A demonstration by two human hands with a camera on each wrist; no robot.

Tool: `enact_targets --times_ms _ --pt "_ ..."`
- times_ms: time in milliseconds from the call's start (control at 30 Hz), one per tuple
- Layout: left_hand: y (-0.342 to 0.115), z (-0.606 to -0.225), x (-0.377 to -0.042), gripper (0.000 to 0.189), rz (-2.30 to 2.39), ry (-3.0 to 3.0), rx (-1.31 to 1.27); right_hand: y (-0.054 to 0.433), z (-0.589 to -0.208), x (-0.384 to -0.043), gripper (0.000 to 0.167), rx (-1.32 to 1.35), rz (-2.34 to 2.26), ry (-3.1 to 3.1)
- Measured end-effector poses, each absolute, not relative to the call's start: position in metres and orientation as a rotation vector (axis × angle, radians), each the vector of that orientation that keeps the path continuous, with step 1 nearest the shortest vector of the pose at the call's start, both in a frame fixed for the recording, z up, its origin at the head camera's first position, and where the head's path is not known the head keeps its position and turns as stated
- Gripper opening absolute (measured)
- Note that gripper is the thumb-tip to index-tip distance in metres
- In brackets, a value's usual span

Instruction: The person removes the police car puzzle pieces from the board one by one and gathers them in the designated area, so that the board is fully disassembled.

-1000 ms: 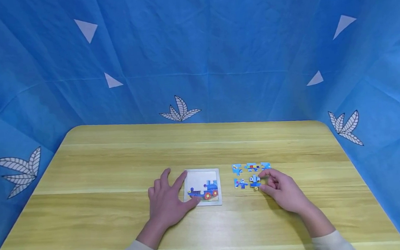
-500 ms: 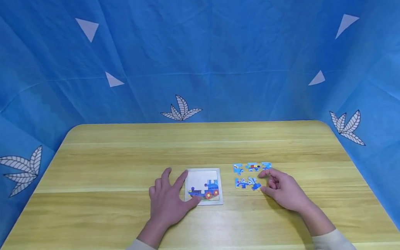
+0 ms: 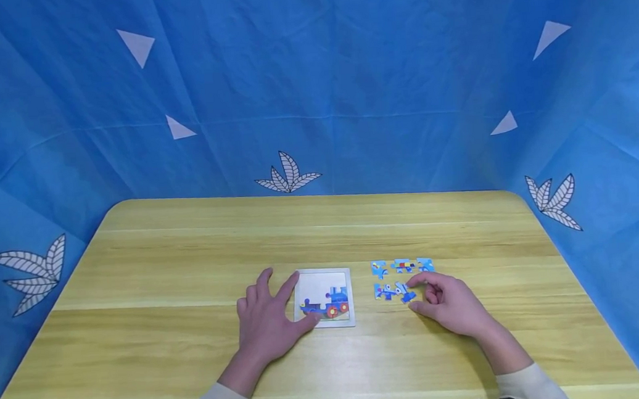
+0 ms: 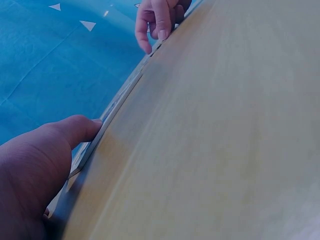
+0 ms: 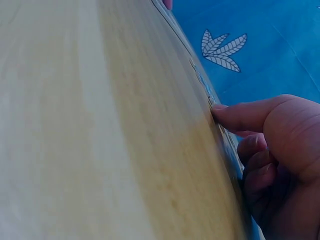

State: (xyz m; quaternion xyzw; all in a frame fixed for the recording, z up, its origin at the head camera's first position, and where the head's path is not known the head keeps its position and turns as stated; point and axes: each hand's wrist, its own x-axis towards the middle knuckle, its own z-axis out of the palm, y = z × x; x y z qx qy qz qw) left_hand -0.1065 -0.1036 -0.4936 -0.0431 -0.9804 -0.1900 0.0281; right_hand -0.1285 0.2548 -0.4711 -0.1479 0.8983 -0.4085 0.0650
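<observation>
A square tray puzzle (image 3: 326,324) with a pale border lies on the table, its lower part filled with pieces picturing a blue train with red wheels. My left hand (image 3: 269,323) spreads along its left side, forefinger at the upper left corner and thumb over the lower edge. To the right, my right hand (image 3: 452,304) holds a tilted blue puzzle piece (image 3: 406,293) between forefinger and thumb, its other fingers curled. That piece is close against another loose piece (image 3: 384,292); whether they touch I cannot tell. In the right wrist view the thumb (image 5: 235,114) is at the pieces, seen edge-on.
Behind the right hand lie a few more loose pieces in a row: a left one (image 3: 379,269), a middle one (image 3: 403,266) and a right one (image 3: 425,264). The wooden table (image 3: 216,231) ends at a blue patterned cloth (image 3: 312,89).
The piece at my right fingertips has turned to a slant and moved slightly left, closer to the neighbouring piece. My right hand has shifted slightly left with it. The left hand stays put.
</observation>
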Motion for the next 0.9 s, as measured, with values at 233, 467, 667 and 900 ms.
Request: enact_targets --times_ms 233,467,667,900 --pt "-0.1037 -0.4923 -0.1061 0.091 -0.59 -3.024 -0.135 0.2547 -0.4692 -0.1316 0.042 -0.533 -1.151 2.711" --pt "-0.1034 -0.4908 -0.106 0.091 -0.595 -3.023 -0.138 0.2549 -0.4701 -0.1345 0.032 -0.488 -1.113 2.7" --pt "-0.1033 -0.4922 -0.1059 0.09 -0.594 -3.017 -0.138 0.2549 -0.4732 -0.1342 0.031 -0.361 -1.133 2.762" --pt "-0.1043 -0.4957 -0.1063 0.091 -0.588 -3.008 -0.145 0.2521 -0.4734 -0.1318 0.036 -0.31 -1.129 2.826"
